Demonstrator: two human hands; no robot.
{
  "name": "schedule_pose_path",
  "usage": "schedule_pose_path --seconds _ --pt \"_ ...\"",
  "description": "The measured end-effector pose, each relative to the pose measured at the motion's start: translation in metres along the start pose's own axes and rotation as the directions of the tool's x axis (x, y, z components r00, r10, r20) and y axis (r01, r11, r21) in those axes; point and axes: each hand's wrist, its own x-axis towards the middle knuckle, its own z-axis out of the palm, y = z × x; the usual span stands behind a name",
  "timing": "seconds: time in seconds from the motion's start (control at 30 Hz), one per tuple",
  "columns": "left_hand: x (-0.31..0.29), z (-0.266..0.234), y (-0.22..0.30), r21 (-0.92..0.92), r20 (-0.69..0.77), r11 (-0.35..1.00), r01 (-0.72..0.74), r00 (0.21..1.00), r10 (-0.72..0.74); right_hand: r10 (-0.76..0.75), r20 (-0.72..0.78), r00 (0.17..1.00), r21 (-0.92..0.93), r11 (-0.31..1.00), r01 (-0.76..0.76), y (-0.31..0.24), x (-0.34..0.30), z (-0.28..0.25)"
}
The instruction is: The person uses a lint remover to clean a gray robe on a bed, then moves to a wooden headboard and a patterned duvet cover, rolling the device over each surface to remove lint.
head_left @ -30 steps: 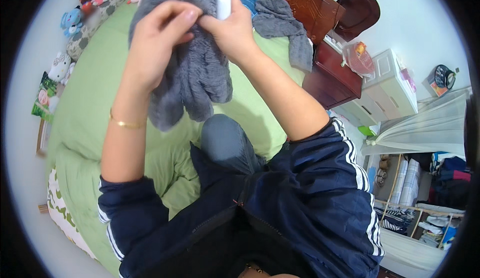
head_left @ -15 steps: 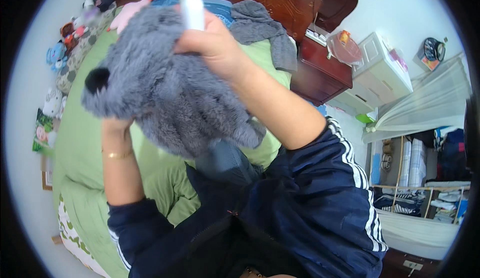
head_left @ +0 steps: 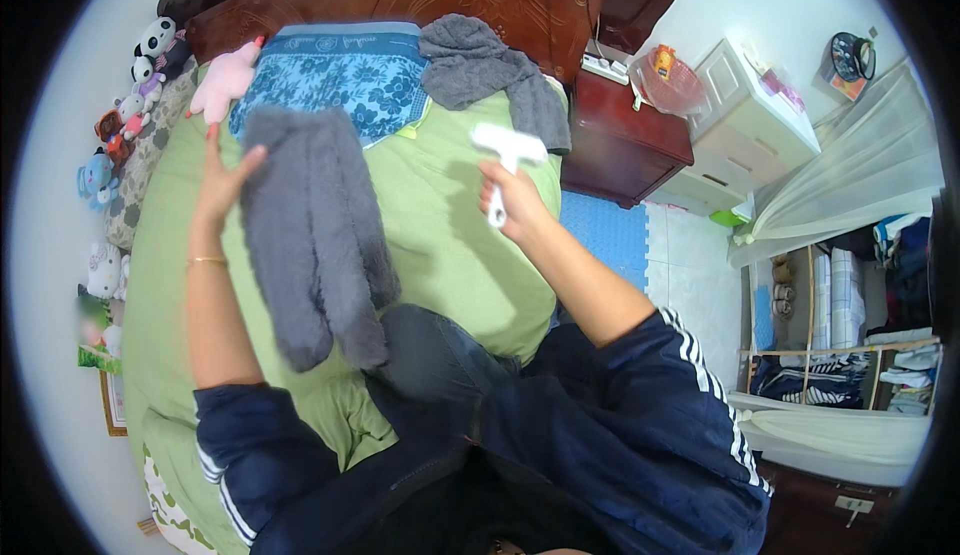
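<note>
A grey fluffy plush piece (head_left: 305,220) lies lengthwise on the green bed cover (head_left: 450,245), with two long flaps hanging toward me. Beside its far left edge is my left hand (head_left: 222,180), open, fingers stretched out and the thumb reaching to the fur; whether it touches I cannot tell. My right hand (head_left: 515,198) is closed round the handle of a white T-shaped lint remover (head_left: 510,145). That tool is held above the bed, to the right of the plush piece, its wide head pointing away from me.
Behind the plush piece sit a blue floral pillow (head_left: 330,80), a pink star-shaped cushion (head_left: 225,80) and a crumpled grey fleece garment (head_left: 485,70). Soft toys (head_left: 135,115) line the left wall. A dark red nightstand (head_left: 630,135) and open shelves (head_left: 830,315) stand at the right.
The plush piece has come down from near my face onto the bed. My left hand has let go of it. My right hand has moved right and lower with the lint remover.
</note>
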Motion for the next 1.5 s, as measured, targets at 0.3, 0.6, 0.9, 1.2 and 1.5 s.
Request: schedule_pose_path --seconds 0.3,0.6,0.9,1.2,1.5 --pt "-0.12 0.184 -0.078 0.56 0.365 0.827 -0.053 0.911 -0.189 -0.115 -0.455 0.883 -0.092 0.992 0.082 0.006 0.022 -0.146" --pt "-0.16 0.256 -0.148 0.684 0.438 0.726 0.066 0.759 -0.482 -0.605 -0.067 0.793 -0.963 0.248 0.108 -0.011 0.135 -0.203" --pt "-0.157 0.261 -0.162 0.674 0.416 0.736 0.064 0.791 -0.45 -0.395 0.219 0.892 -0.715 -0.687 -0.129 -0.001 0.234 -0.202" --pt "-0.152 0.25 -0.144 0.671 0.469 0.732 0.118 0.696 -0.543 0.423 0.412 0.807 -0.851 0.494 0.176 0.068 0.052 -0.096" --pt "-0.146 0.234 -0.128 0.635 0.471 0.758 0.149 0.703 -0.533 0.861 0.404 0.309 -0.798 0.497 -0.342 0.08 -0.154 -0.044"
